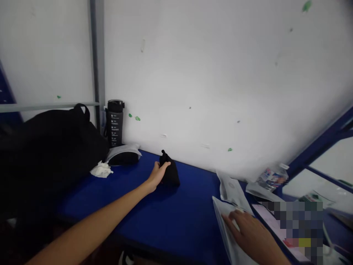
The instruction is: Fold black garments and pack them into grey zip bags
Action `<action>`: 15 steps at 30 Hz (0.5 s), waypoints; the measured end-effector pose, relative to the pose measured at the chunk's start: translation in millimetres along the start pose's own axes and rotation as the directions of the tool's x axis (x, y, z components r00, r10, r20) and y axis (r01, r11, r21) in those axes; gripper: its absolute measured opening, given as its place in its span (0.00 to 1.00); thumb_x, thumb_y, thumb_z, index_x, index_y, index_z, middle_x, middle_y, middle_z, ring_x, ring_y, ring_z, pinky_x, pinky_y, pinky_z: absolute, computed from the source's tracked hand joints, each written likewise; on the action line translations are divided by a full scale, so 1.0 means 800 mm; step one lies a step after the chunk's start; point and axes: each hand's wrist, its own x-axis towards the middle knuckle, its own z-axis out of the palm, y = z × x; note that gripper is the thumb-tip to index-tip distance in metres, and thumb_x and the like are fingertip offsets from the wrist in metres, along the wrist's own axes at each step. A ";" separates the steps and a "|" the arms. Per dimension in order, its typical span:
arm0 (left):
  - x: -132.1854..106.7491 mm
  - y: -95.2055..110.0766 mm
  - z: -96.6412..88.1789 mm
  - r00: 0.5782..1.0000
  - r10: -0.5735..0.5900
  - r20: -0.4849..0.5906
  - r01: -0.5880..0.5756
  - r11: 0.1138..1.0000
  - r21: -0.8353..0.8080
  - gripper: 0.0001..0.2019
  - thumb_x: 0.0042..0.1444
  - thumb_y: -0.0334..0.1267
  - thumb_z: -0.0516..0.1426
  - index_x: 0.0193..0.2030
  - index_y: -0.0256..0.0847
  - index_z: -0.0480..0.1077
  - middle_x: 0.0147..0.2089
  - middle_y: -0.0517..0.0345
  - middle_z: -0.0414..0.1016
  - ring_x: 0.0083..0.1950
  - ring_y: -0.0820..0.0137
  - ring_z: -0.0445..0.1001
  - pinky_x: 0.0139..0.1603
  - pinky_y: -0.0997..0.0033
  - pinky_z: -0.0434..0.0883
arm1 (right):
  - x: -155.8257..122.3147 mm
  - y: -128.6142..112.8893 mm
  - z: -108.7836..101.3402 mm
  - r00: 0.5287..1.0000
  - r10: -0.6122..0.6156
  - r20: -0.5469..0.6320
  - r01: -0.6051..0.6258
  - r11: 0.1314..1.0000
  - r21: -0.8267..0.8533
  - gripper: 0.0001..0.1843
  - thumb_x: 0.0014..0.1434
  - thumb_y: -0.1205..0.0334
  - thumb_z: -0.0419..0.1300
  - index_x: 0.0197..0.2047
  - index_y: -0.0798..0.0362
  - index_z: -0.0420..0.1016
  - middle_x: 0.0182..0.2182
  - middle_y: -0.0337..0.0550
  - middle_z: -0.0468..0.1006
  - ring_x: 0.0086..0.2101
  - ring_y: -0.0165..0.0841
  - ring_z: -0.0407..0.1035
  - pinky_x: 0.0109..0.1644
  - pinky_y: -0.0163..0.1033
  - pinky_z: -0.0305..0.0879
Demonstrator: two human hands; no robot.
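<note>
This head-camera view shows a person's two hands at a blue surface (176, 217) set against a white wall (220, 73). The left hand (158, 173) reaches across the surface and lies against a small black fabric pouch (171, 173), whose gathered top points upward. Its fingers (164, 165) are extended along the side of the pouch and touch it; they are not clenched, and no firm grasp can be made out. The pouch sits near the back edge of the surface, just in front of the wall. The right hand (248, 232) rests flat on a white paper packet (226, 232) at the near right, with its fingers (230, 221) spread and released. A second white packet (231, 191) lies just beyond it, and a pink printed sheet (268, 224), partly pixelated, lies beside it. Farther right, a clear plastic bottle (271, 178) lies on its side. To the left are a large black bag (55, 151) with a loop handle, an upright black water bottle (115, 123), a black object in white wrapping (122, 155) and a crumpled white tissue (101, 170).
</note>
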 end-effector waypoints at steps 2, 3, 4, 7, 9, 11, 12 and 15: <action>-0.002 0.001 0.001 0.999 0.033 0.029 -0.032 0.999 -0.027 0.30 0.58 0.69 0.59 0.52 0.44 0.71 0.44 0.50 0.81 0.46 0.56 0.80 0.35 0.67 0.72 | 0.039 -0.041 0.001 0.999 0.050 0.000 -0.049 0.971 0.233 0.26 0.71 0.38 0.52 0.47 0.48 0.82 0.48 0.54 0.84 0.50 0.52 0.78 0.59 0.61 0.73; -0.004 0.001 0.002 0.997 0.051 0.053 -0.049 0.998 -0.048 0.32 0.60 0.72 0.56 0.52 0.45 0.72 0.44 0.51 0.81 0.48 0.55 0.80 0.37 0.66 0.72 | 0.060 -0.064 0.002 0.996 0.077 0.036 -0.085 0.917 0.390 0.25 0.70 0.37 0.54 0.55 0.46 0.79 0.55 0.53 0.81 0.55 0.50 0.76 0.62 0.59 0.72; -0.005 0.001 0.003 0.995 0.064 0.080 -0.059 0.996 -0.065 0.34 0.60 0.74 0.52 0.52 0.45 0.73 0.43 0.51 0.81 0.48 0.55 0.80 0.38 0.65 0.73 | 0.081 -0.086 0.005 0.988 0.094 0.124 -0.146 0.830 0.538 0.27 0.70 0.37 0.56 0.64 0.43 0.73 0.61 0.50 0.78 0.58 0.47 0.74 0.64 0.57 0.71; -0.009 -0.002 0.008 0.976 0.108 0.189 -0.101 0.994 -0.046 0.34 0.61 0.75 0.51 0.49 0.45 0.72 0.37 0.55 0.79 0.43 0.57 0.79 0.41 0.63 0.73 | 0.135 -0.137 0.025 0.964 -0.019 0.264 -0.214 0.530 0.821 0.39 0.67 0.37 0.62 0.74 0.41 0.58 0.73 0.50 0.64 0.62 0.44 0.71 0.65 0.54 0.71; -0.010 -0.007 0.010 0.945 0.196 0.262 -0.197 0.980 -0.023 0.29 0.57 0.70 0.60 0.46 0.45 0.69 0.37 0.58 0.77 0.43 0.60 0.79 0.44 0.65 0.73 | 0.157 -0.157 0.044 0.970 -0.056 0.237 -0.186 0.458 0.869 0.46 0.63 0.38 0.67 0.76 0.42 0.52 0.73 0.53 0.64 0.61 0.45 0.73 0.63 0.54 0.73; -0.010 -0.011 0.011 0.917 0.257 0.305 -0.252 0.966 -0.055 0.28 0.54 0.65 0.66 0.45 0.44 0.68 0.40 0.58 0.78 0.46 0.62 0.79 0.48 0.66 0.72 | 0.168 -0.166 0.064 0.985 -0.023 0.171 -0.138 0.491 0.860 0.49 0.60 0.40 0.70 0.76 0.43 0.52 0.70 0.53 0.68 0.58 0.46 0.74 0.63 0.55 0.73; -0.009 -0.012 0.012 0.911 0.259 0.321 -0.249 0.966 -0.075 0.27 0.54 0.64 0.66 0.44 0.44 0.67 0.42 0.58 0.78 0.47 0.62 0.79 0.49 0.66 0.72 | 0.170 -0.166 0.073 0.991 0.009 0.136 -0.121 0.513 0.850 0.49 0.60 0.40 0.70 0.75 0.43 0.52 0.68 0.53 0.70 0.57 0.46 0.75 0.62 0.55 0.73; -0.009 -0.015 0.014 0.905 0.203 0.374 -0.178 0.979 -0.101 0.24 0.57 0.62 0.65 0.45 0.44 0.67 0.42 0.58 0.79 0.44 0.64 0.79 0.45 0.68 0.73 | 0.170 -0.151 0.092 0.994 0.093 0.058 -0.099 0.527 0.844 0.40 0.64 0.43 0.65 0.72 0.45 0.54 0.61 0.52 0.74 0.56 0.46 0.76 0.61 0.54 0.73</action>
